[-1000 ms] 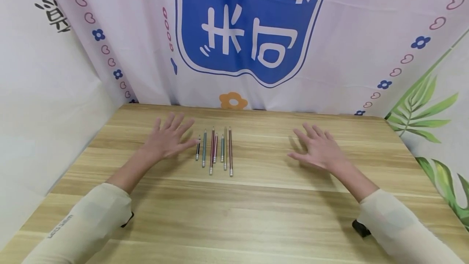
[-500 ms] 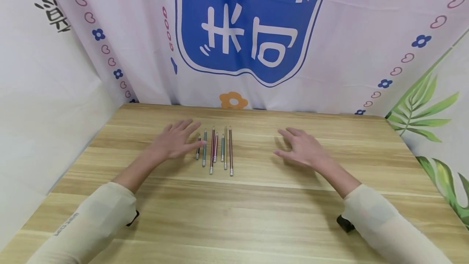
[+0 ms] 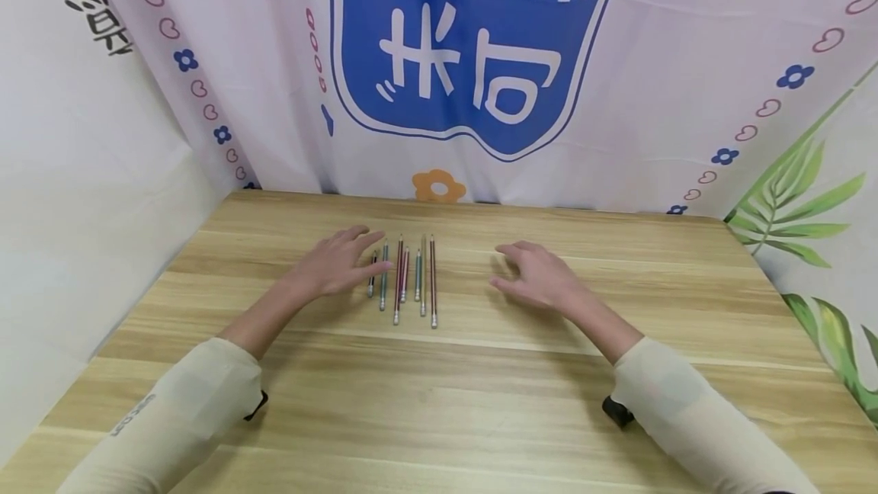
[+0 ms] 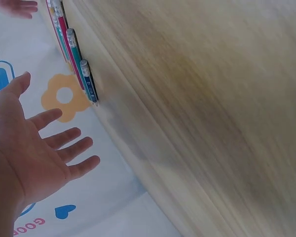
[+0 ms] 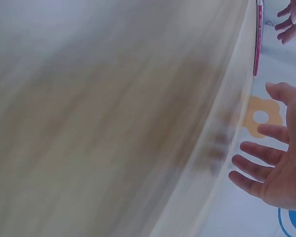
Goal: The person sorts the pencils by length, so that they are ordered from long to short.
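Observation:
Several pencils with white eraser ends lie side by side in the head view, erasers toward the person. A short dark pencil (image 3: pixel 371 286) is leftmost, beside a long teal pencil (image 3: pixel 382 293). Further right come red and pink ones, a short teal pencil (image 3: pixel 418 277), a gold pencil (image 3: pixel 422 288) and a long dark red pencil (image 3: pixel 434 288). The left hand (image 3: pixel 332 265) hovers at the left end of the row, its thumb over the leftmost pencils. To the right of the row, apart from it, is the right hand (image 3: pixel 538 274). Both hands have spread fingers and hold nothing.
The pencils lie on a wood-grain table (image 3: pixel 439 402). A printed curtain (image 3: pixel 658 97) hangs along its back edge. White cloth (image 3: pixel 82 197) stands at the left, and a leaf-patterned one at the right.
Both hands have moved inward. The right hand has travelled left toward the pencils, the left hand slightly right over the row's left end. The pencils have stayed in place.

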### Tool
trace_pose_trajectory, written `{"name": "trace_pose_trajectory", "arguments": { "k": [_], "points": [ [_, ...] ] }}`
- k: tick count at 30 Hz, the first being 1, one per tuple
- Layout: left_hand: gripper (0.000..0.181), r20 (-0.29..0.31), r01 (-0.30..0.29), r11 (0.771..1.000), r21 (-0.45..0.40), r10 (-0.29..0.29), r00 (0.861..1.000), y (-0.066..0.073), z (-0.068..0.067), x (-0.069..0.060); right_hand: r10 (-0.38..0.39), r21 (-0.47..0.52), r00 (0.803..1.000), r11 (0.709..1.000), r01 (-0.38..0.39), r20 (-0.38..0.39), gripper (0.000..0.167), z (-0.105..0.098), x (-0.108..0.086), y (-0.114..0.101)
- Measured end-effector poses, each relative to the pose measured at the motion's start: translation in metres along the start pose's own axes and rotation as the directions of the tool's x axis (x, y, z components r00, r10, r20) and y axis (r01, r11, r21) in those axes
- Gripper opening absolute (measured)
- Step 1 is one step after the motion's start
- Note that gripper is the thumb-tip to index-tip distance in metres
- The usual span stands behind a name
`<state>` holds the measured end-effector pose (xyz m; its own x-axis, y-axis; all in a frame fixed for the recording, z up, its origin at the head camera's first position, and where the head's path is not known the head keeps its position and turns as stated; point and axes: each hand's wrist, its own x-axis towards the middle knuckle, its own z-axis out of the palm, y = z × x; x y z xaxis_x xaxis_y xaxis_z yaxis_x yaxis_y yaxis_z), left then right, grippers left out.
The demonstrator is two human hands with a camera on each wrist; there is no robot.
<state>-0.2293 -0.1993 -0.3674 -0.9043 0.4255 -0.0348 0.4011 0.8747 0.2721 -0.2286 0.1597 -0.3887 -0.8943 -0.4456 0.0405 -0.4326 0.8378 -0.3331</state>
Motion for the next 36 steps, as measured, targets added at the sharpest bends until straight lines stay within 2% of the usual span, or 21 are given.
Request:
{"name": "trace_pose_trajectory", "arguments": {
  "k": [8, 17, 24, 30, 36],
  "points": [
    [0.068, -0.024, -0.024, 1.000, -0.017, 0.024, 0.999, 0.003, 0.001, 0.004, -0.042, 0.081, 0.999, 0.996, 0.044, -0.027, 0.059, 0.005, 0.016, -0.013],
    [0.067, -0.034, -0.034, 0.997, -0.062, 0.032, 0.999, 0.004, 0.003, 0.006, -0.035, 0.082, 0.999, 0.996, 0.035, 0.000, 0.051, 0.012, 0.030, -0.031],
    [0.066, -0.041, -0.042, 0.993, -0.109, 0.038, 0.998, 0.004, 0.004, 0.009, -0.017, 0.148, 1.000, 0.989, 0.016, 0.005, 0.047, 0.017, 0.042, -0.043],
    [0.063, -0.043, -0.055, 0.986, -0.159, 0.049, 0.998, 0.009, 0.003, 0.010, 0.028, 0.259, 0.999, 0.965, -0.039, 0.043, 0.044, 0.021, 0.050, -0.053],
    [0.054, -0.060, -0.071, 0.981, -0.180, 0.062, 0.996, 0.016, 0.003, 0.011, 0.060, 0.310, 0.997, 0.948, -0.074, 0.053, 0.047, 0.025, 0.057, -0.063]
  ]
}}
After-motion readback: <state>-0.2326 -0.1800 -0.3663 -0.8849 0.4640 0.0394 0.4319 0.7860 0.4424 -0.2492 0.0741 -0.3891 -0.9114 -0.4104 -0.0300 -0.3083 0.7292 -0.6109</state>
